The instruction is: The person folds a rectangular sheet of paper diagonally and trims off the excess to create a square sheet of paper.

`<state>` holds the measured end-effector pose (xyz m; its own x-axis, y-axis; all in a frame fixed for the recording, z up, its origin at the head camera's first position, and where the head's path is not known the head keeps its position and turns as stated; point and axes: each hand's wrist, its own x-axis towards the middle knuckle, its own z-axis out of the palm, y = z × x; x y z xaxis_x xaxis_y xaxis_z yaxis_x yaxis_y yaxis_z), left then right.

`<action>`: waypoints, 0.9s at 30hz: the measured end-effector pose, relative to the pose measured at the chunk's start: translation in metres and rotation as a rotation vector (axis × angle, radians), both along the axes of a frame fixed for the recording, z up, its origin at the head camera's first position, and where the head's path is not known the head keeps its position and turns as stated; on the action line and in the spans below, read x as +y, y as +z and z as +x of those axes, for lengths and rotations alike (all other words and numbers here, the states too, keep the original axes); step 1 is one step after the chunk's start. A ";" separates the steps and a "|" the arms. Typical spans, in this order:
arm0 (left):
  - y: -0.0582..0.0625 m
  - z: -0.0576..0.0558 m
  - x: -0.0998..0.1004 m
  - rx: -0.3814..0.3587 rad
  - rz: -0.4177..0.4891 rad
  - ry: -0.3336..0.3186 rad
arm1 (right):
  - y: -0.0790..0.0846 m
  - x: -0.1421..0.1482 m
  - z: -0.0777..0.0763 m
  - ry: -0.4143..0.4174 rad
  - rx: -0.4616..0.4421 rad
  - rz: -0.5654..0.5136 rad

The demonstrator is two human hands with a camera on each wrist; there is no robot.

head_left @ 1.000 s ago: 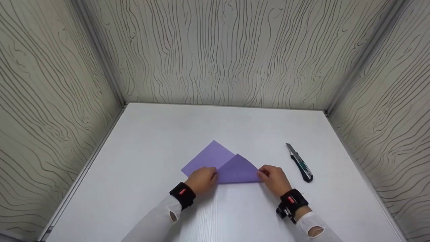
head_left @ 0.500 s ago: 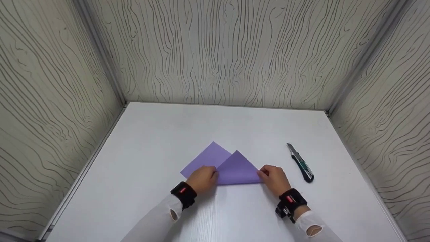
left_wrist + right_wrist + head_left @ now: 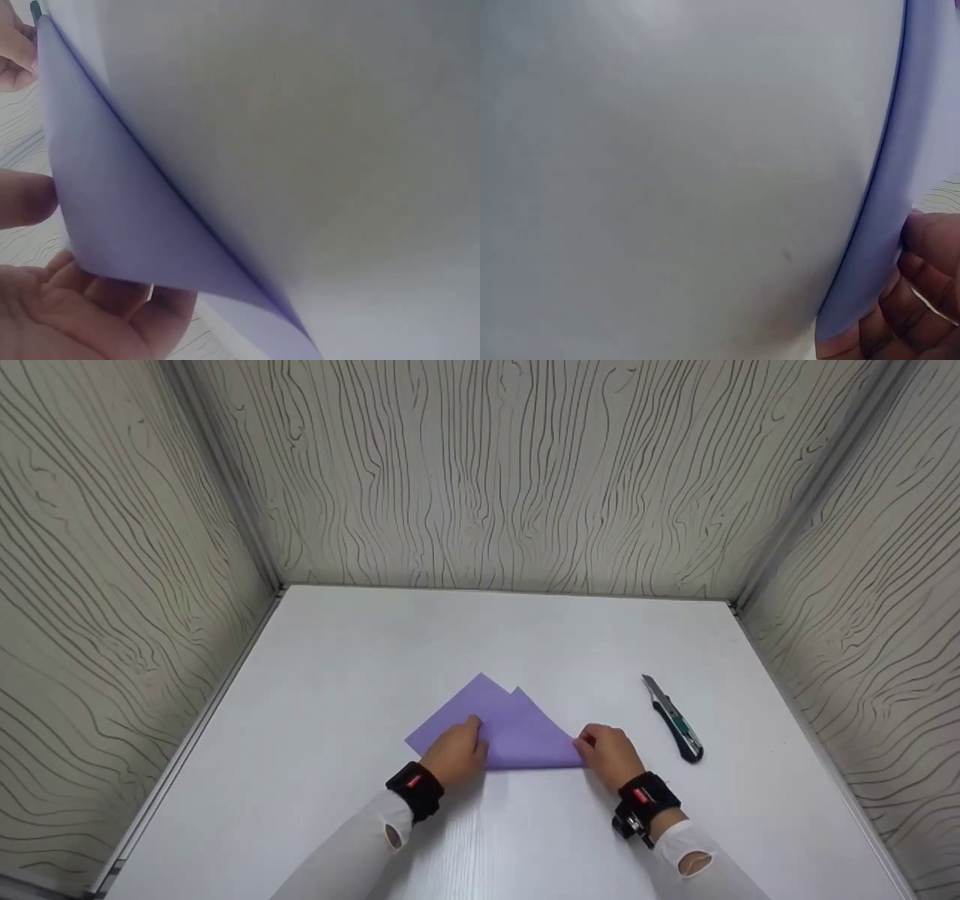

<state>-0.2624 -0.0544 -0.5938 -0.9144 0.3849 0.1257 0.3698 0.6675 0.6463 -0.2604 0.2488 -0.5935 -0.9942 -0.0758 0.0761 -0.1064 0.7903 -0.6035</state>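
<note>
A black wrist strap [image 3: 421, 797] bears a red label [image 3: 413, 781] too small to read; the left hand [image 3: 452, 754] grips the folded purple paper sheet [image 3: 525, 739] on the white table [image 3: 360, 652]; the right hand [image 3: 613, 755] pinches the sheet's right corner; beyond lies a green-and-black, metal-bladed utility knife [image 3: 673, 718].

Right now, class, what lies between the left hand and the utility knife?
In the head view, the purple paper comes first, then the right hand holding its edge, then a bare strip of white tabletop.
</note>
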 end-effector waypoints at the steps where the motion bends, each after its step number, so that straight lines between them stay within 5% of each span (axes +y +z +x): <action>1: -0.001 0.000 0.001 0.004 -0.016 0.005 | 0.000 0.000 0.000 0.002 0.001 0.010; 2: 0.009 0.003 0.004 -0.015 -0.040 0.015 | 0.001 -0.001 0.000 0.006 0.001 0.017; 13: 0.010 0.001 0.029 0.120 -0.376 0.004 | 0.005 -0.003 -0.004 0.011 -0.039 0.088; 17: 0.010 0.000 0.035 0.101 -0.435 -0.028 | 0.003 -0.004 -0.007 0.017 -0.031 0.105; 27: 0.002 -0.003 0.042 0.190 -0.598 -0.049 | 0.003 -0.006 -0.007 -0.026 -0.060 0.078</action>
